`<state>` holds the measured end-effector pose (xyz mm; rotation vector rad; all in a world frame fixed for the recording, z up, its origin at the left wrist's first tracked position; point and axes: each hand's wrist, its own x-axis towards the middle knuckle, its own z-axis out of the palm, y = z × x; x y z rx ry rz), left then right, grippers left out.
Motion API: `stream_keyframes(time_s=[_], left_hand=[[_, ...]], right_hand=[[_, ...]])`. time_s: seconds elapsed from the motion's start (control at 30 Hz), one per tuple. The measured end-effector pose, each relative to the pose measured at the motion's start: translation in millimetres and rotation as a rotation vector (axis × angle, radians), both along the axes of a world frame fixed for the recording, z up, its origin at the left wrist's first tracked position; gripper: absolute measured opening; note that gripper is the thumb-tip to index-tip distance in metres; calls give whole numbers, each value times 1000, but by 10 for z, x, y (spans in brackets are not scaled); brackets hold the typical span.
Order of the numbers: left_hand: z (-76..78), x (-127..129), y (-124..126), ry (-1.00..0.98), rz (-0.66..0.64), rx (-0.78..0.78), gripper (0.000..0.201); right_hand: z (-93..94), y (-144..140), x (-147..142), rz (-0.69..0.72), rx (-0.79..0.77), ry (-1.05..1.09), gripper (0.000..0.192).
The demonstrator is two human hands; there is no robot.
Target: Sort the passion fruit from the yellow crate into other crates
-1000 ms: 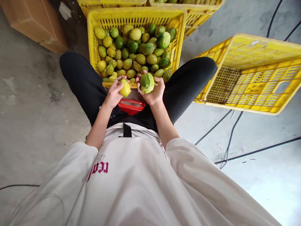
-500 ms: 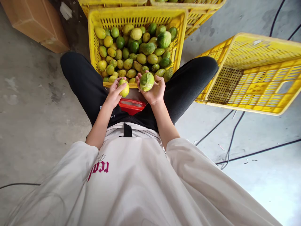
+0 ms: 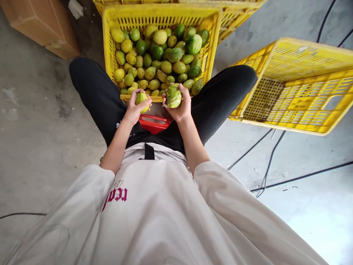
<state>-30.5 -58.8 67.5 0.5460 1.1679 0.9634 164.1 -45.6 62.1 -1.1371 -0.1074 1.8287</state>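
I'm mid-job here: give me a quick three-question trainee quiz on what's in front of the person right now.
1. True or false: the left hand holds a yellow-green fruit.
2. The right hand holds: A) a cable B) a pale green fruit C) nothing.
3. Which crate lies tipped on its side: the full crate between the knees or the empty crate to the person's right?

Key: 1 true; 2 B; 3 the empty crate.
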Motion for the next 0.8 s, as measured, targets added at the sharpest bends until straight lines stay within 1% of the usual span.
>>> stream_keyframes(time_s=[0.17,0.27,0.4,0.43,0.5,0.57,0.67,0.73,0.8], left_hand=[[-58,-9,-29,32,-45,-41,50],[-78,6,-15,51,-19,-55,47],[-86,33,47,3,72,-58,24],[-77,39,57,-22,78,-69,21],[-40,45,60,-65,60,-82,22],[13,46,43,-90,16,-69,24],[83,33,12,-112,-37,-3,27],[105,19,2,-126,-23,61,28],[114,7,4,-121,13,78,28]], right_hand=[[-150,-53,-74,81,-7,-45,33],[-184,-81,-101,121,-42,-39,31],[-139,-64,-79,76,-43,-26,21],[-118,-52,-68,57,-37,-8,21],[-75,-30,-49,22,-16,26,25],[-39,-12,-42,10,2,47,31],[-8,3,-48,31,14,82,37],[-5,1,-51,38,31,105,39],[-17,-12,-51,30,53,114,37]])
